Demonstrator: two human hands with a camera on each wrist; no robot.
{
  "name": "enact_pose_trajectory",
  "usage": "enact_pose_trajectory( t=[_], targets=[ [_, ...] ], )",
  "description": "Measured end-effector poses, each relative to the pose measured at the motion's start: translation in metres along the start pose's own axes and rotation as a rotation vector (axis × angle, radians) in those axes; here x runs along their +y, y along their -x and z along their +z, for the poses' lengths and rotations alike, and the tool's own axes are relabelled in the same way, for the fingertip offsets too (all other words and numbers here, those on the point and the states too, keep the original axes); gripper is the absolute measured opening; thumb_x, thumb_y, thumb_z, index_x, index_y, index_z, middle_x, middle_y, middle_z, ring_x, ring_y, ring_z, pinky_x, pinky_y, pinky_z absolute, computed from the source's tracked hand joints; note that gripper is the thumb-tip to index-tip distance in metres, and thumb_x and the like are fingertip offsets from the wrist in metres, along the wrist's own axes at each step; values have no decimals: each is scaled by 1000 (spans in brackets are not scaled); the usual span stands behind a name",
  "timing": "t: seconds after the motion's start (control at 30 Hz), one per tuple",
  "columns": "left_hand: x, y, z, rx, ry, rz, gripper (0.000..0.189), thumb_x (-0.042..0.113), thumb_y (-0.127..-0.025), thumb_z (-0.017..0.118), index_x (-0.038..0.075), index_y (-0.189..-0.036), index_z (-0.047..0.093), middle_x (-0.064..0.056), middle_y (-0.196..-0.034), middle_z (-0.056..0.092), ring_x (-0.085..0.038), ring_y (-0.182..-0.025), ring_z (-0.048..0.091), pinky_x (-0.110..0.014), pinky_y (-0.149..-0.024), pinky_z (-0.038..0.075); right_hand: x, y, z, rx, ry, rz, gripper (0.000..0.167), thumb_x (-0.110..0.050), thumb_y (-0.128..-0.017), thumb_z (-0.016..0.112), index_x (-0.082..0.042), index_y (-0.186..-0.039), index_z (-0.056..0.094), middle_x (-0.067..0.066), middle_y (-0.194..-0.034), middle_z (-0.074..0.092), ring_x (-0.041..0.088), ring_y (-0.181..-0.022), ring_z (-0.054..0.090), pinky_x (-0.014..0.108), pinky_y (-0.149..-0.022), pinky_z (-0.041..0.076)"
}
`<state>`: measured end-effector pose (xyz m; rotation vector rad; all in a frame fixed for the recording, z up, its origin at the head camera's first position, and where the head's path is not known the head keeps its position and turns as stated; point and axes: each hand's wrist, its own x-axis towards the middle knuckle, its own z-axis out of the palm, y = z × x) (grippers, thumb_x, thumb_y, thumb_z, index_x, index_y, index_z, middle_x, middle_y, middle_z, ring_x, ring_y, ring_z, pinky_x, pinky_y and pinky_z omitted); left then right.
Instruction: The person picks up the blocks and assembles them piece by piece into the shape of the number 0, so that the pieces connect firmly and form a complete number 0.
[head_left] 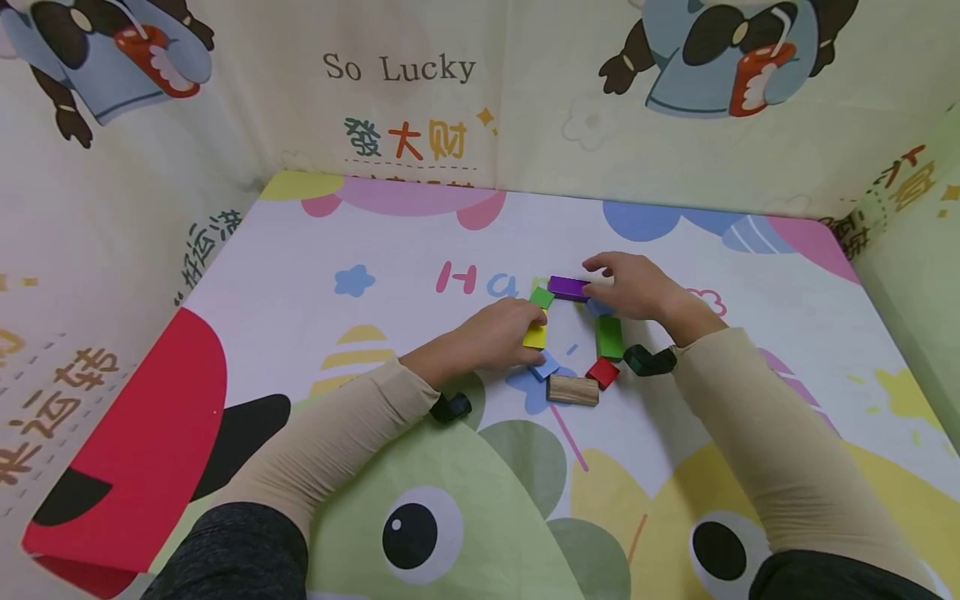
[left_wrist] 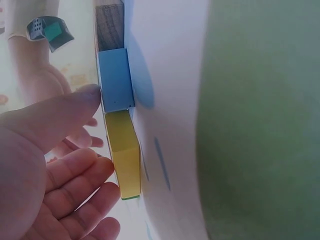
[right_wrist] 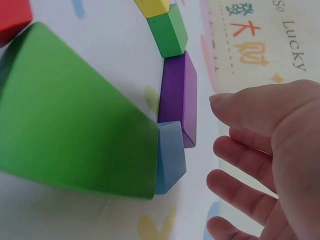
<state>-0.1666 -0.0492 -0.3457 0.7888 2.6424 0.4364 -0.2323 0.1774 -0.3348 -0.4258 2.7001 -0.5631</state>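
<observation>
Colored blocks form a ring on the table. My left hand (head_left: 491, 337) lies along its left side, thumb tip at a blue block (left_wrist: 116, 80) and fingertips at a yellow block (left_wrist: 124, 155), none curled round them. A small green block (head_left: 542, 297) sits beyond the yellow one. At the far right of the ring, my right hand (head_left: 636, 287) is beside a purple block (right_wrist: 177, 95); in the right wrist view its loosely bent fingers hold nothing. Another blue block (right_wrist: 170, 155) adjoins the purple one. A larger green block (head_left: 609, 337), a red block (head_left: 602, 372) and a wood-grain block (head_left: 572, 390) complete the near and right sides.
A printed cloth (head_left: 420, 275) with cartoon figures covers the table. Cream curtains (head_left: 540, 108) with lettering hang behind and at both sides. Dark wrist devices (head_left: 649, 360) sit under both forearms, the right one close to the larger green block.
</observation>
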Motion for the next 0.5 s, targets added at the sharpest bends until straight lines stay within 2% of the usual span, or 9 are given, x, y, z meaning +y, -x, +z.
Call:
enact_pose_trajectory(
  t=[0.37,0.5],
  targets=[
    [-3,-2,1,6,0,-7,60,37,-90,74,9,-140,55,-6,-137,57,-22,-123,49,-33,-105,42,2,17,-1,44,2,-35,53,-27,-99,58,-4,-146,47,24,-144,47,43,-129,45,61,-101,40],
    [-6,-1,-1,35,10,-6,63,37,-90,75,7,-141,54,-7,-139,56,-23,-128,48,-34,-107,40,2,25,0,69,10,-58,54,-26,-98,59,-2,-145,48,24,-146,45,43,-129,46,61,-102,40]
  ],
)
